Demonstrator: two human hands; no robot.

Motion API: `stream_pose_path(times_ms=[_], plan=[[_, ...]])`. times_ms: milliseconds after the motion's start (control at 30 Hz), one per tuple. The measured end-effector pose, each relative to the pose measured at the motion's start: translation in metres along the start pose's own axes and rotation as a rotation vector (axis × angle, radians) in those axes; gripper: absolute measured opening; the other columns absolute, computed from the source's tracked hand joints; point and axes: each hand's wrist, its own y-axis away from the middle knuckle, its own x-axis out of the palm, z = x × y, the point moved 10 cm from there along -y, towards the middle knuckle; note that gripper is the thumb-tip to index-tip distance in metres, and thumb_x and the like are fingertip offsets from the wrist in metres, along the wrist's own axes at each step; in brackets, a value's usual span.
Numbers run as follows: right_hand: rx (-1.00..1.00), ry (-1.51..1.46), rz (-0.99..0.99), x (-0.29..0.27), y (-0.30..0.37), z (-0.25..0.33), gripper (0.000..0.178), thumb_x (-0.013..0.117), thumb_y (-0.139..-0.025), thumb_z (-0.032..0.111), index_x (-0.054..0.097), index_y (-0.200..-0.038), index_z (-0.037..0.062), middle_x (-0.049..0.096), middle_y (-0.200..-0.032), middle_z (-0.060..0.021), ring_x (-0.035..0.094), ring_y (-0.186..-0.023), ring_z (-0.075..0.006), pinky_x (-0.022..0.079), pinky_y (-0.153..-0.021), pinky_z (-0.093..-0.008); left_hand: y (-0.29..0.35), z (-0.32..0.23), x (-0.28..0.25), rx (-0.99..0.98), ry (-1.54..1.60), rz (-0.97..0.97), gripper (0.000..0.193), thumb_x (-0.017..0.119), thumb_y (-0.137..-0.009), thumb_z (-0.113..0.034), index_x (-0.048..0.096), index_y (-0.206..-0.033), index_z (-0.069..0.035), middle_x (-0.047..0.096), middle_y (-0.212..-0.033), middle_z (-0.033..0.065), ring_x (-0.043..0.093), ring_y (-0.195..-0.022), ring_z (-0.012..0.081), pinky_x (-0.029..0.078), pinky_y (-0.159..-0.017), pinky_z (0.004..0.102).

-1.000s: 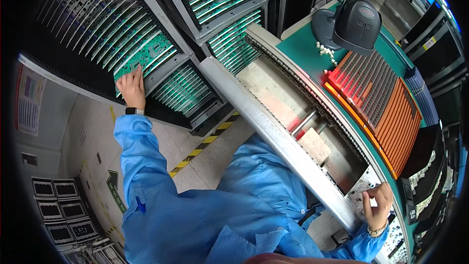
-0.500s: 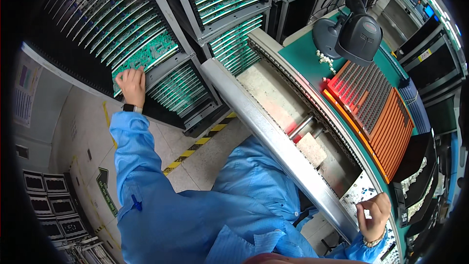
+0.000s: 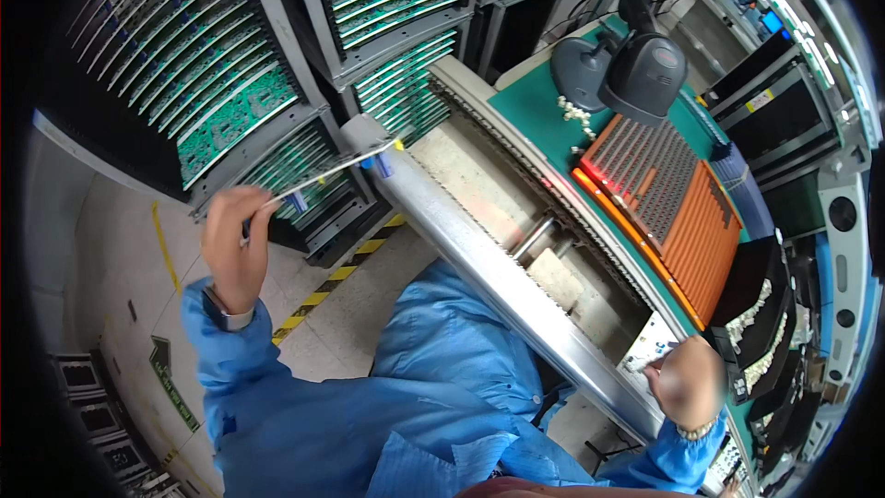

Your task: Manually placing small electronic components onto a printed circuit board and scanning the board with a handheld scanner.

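My left hand [image 3: 238, 244], with a watch on its wrist, is closed on one end of a circuit board [image 3: 324, 172]. The board is seen nearly edge-on, blue and yellow parts showing along it. It reaches from my fingers across to the far end of the metal rail. Behind it stands a black magazine rack [image 3: 297, 112] filled with rows of green circuit boards. My right hand [image 3: 684, 383] is over the near right part of the conveyor, its thumb by a white board [image 3: 651, 343] with small parts. That hand is blurred and its fingers are mostly hidden.
The conveyor's broad metal rail [image 3: 489, 263] runs diagonally in front of me. Beyond it, a green mat [image 3: 527, 115] carries a scanner [image 3: 645, 78] on a stand, small white pieces and an orange tray [image 3: 701, 240]. Striped floor tape [image 3: 336, 278] passes below the racks.
My left hand has drawn back from the rack and now holds a circuit board. My right hand has moved a little up and left. The whole view has shifted slightly.
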Motion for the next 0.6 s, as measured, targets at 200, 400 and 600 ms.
stream_pose_path(times_ms=[200,400,600], plan=[[0.108,-0.277,0.151,0.038,-0.053,0.007,0.052,0.079,-0.085,0.016,0.055,-0.127,-0.0014,0.066,-0.116,-0.0177,0.068,-0.101,-0.0306,0.055,-0.086,-0.0367,-0.048,-0.034,0.113,-0.301,0.768,0.636,0.011,0.073,-0.082,0.002,0.067,-0.091,0.006,0.06,-0.085,0.0084,0.061,-0.076,0.0151,0.047,-0.072,0.029],[0.358,-1.221,0.089,0.1,-0.083,-0.008,0.046,0.055,-0.102,0.005,0.035,-0.142,-0.003,0.061,-0.127,-0.0197,0.065,-0.112,-0.0262,0.052,-0.095,-0.0373,-0.052,-0.078,0.2,-0.295,1.062,0.993,0.017,0.07,-0.085,0.005,0.066,-0.102,0.007,0.069,-0.094,0.007,0.068,-0.086,0.0113,0.054,-0.077,0.0249],[0.579,-1.394,0.087,0.111,-0.099,-0.031,0.037,0.047,-0.106,0.009,0.041,-0.139,-0.0057,0.063,-0.124,-0.017,0.067,-0.109,-0.0229,0.054,-0.091,-0.0337,-0.038,-0.076,0.244,-0.349,1.166,1.199,0.024,0.07,-0.089,0.001,0.064,-0.11,0.011,0.072,-0.098,0.0114,0.069,-0.086,0.0113,0.055,-0.074,0.0238]])
